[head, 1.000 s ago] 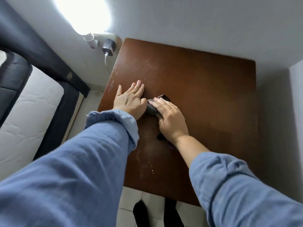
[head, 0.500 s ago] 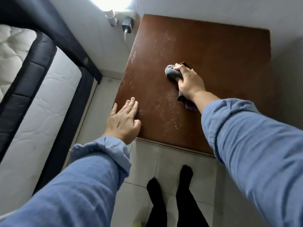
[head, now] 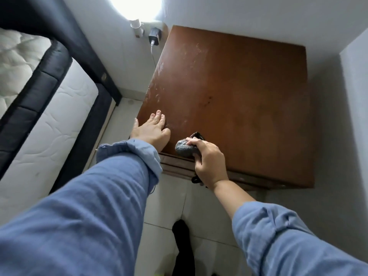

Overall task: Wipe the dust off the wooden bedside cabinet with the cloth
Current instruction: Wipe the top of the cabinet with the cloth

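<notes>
The wooden bedside cabinet [head: 239, 92] stands in a corner, its brown top streaked with pale dust along the left side. My right hand [head: 209, 162] grips a bunched grey cloth [head: 184, 149] at the cabinet's front edge, near the front left corner. A dark end of the cloth hangs below my wrist. My left hand [head: 151, 130] lies flat with straight fingers on the front left corner of the top, just left of the cloth.
A bed with a white mattress [head: 39, 120] and dark frame stands to the left. A charger [head: 154, 38] with a cable and a bright lamp sit on the wall behind the cabinet's left corner. White walls close in the back and right. My dark-socked foot [head: 182, 246] stands on the tiled floor.
My right hand has pulled the cloth from the middle of the top back to the front edge. My left hand stays flat at the front left corner.
</notes>
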